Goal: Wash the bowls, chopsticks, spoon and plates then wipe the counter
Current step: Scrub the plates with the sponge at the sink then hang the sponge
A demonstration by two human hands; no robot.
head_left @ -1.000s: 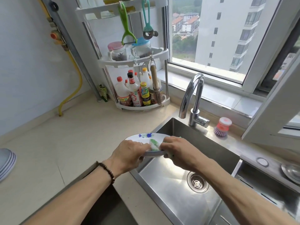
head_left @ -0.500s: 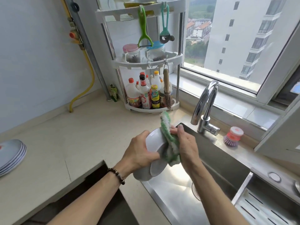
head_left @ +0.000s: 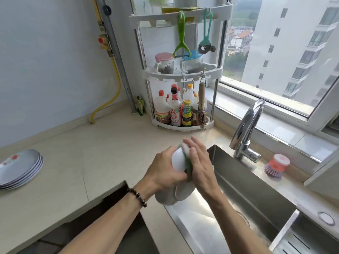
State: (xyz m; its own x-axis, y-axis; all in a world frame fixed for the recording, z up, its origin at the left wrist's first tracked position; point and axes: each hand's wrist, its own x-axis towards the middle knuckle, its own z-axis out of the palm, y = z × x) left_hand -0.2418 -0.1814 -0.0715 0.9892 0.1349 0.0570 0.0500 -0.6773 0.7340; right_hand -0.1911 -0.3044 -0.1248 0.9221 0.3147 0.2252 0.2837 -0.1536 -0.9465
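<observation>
Still mid-wash: left hand [head_left: 165, 171] gripping plate [head_left: 178, 160], right hand [head_left: 200, 162] pressing sponge [head_left: 188, 165] flat; stacked plates [head_left: 20, 169] waiting, counter [head_left: 91, 153] unwiped.

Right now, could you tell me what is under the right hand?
A green scrubbing cloth shows beneath the right hand, pressed against the white plate; the plate's face is covered.

White plate [head_left: 178, 160] on edge over sink, green cloth [head_left: 187, 163] against it.

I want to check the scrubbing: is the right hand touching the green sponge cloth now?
Touching. The head view shows the right hand with straight fingers pressed flat on the green sponge cloth, against the white plate the left hand grips.
</observation>
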